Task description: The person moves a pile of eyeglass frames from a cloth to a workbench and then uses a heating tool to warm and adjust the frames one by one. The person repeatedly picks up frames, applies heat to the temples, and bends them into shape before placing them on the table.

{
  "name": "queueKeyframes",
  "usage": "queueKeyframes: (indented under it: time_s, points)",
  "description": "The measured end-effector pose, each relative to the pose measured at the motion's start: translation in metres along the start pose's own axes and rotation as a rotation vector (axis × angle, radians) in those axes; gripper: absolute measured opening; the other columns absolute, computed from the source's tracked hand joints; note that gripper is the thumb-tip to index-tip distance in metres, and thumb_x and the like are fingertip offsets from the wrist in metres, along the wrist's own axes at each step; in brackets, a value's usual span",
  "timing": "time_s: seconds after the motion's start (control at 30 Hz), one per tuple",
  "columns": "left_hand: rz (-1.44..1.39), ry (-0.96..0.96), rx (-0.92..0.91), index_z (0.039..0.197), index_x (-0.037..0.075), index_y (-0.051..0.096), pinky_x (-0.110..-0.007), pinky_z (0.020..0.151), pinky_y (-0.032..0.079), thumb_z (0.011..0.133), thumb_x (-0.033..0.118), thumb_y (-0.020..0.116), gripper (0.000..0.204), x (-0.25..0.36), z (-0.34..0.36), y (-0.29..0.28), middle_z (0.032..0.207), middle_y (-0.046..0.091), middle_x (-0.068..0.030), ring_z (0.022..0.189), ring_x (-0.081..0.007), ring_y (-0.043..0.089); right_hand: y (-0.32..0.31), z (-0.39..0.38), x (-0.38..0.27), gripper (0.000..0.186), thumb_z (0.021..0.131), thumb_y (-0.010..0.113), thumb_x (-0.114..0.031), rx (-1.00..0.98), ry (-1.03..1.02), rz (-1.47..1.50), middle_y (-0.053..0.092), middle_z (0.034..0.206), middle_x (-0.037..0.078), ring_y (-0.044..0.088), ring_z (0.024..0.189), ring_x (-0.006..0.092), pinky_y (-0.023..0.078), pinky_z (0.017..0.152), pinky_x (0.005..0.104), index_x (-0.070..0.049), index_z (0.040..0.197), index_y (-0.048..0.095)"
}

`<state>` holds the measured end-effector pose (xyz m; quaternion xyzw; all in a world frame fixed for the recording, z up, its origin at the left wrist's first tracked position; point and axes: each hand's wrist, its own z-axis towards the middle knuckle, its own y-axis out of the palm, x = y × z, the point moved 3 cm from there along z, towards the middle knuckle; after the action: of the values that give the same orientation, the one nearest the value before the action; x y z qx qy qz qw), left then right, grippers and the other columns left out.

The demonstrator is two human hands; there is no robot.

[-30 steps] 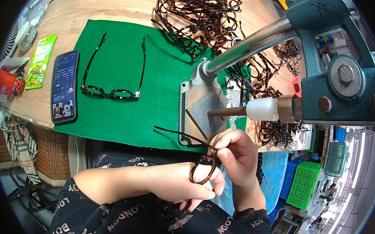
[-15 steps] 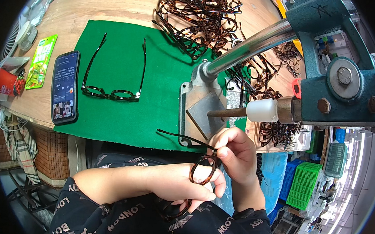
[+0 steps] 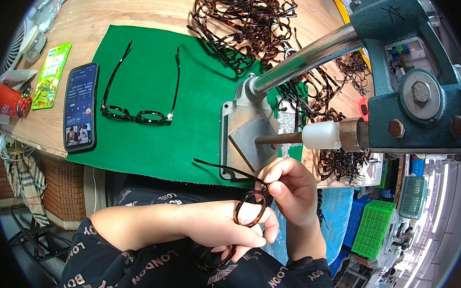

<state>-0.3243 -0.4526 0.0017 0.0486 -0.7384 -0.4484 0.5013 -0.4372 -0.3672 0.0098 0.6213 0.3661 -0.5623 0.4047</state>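
Note:
A tortoiseshell glasses frame (image 3: 236,216) is held between my two hands, in front of my body at the table's near edge. My left hand (image 3: 227,226) grips it around the bridge, with one round rim above the fingers and the other below. At the hinge end, my right hand (image 3: 291,188) pinches the frame between thumb and fingers. One dark temple arm (image 3: 224,167) sticks out to the upper left, over the green cloth. Part of the frame is hidden behind my fingers. Another glasses frame (image 3: 136,116) lies on the cloth with its temples unfolded.
A green hand press (image 3: 419,116) with a metal base (image 3: 224,134) stands right of my hands. A pile of glasses frames (image 3: 244,21) lies beyond the green cloth (image 3: 147,75). A phone (image 3: 79,108), a green packet (image 3: 51,76) and a red container (image 3: 9,99) sit at left.
My hands and the held glasses frame are almost still; my right hand has shifted very slightly. At the far top right, another person's hand has come more into view.

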Motion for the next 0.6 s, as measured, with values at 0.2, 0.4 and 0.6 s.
queueKeyframes:
  time_s: [0.2, 0.4, 0.6]
  points:
    - [-0.007, -0.001, -0.006, 0.101, -0.001, 0.048, -0.018, 0.041, 0.034, 0.084, 0.014, 0.048, 0.022, -0.0021, 0.0006, 0.0001, 0.057, 0.057, -0.0022, 0.045, -0.005, 0.047, 0.0018, 0.0002, -0.0015, 0.014, 0.084, 0.059, -0.01, 0.011, 0.016, 0.026, 0.054, 0.082, 0.009, 0.055, 0.072, 0.0162, 0.046, 0.064, 0.0253, -0.001, 0.088, 0.05]
    - [0.008, 0.008, -0.005, 0.101, 0.0, 0.048, -0.017, 0.041, 0.033, 0.085, 0.014, 0.048, 0.021, -0.0024, 0.0005, -0.0001, 0.057, 0.057, -0.0018, 0.045, -0.0045, 0.047, -0.0019, 0.0008, 0.004, 0.009, 0.082, 0.058, 0.002, -0.011, 0.004, 0.102, 0.056, 0.089, 0.007, 0.053, 0.078, 0.0096, 0.043, 0.069, 0.0209, 0.001, 0.09, 0.054]
    - [0.007, 0.012, 0.006, 0.1, 0.0, 0.049, -0.018, 0.042, 0.034, 0.085, 0.014, 0.048, 0.02, -0.001, -0.0002, 0.0013, 0.057, 0.057, -0.0015, 0.045, -0.0045, 0.047, 0.0001, 0.0028, 0.0035, 0.019, 0.083, 0.063, -0.016, 0.013, -0.03, 0.061, 0.053, 0.078, 0.009, 0.055, 0.07, 0.0172, 0.045, 0.061, 0.0264, 0.001, 0.085, 0.052]
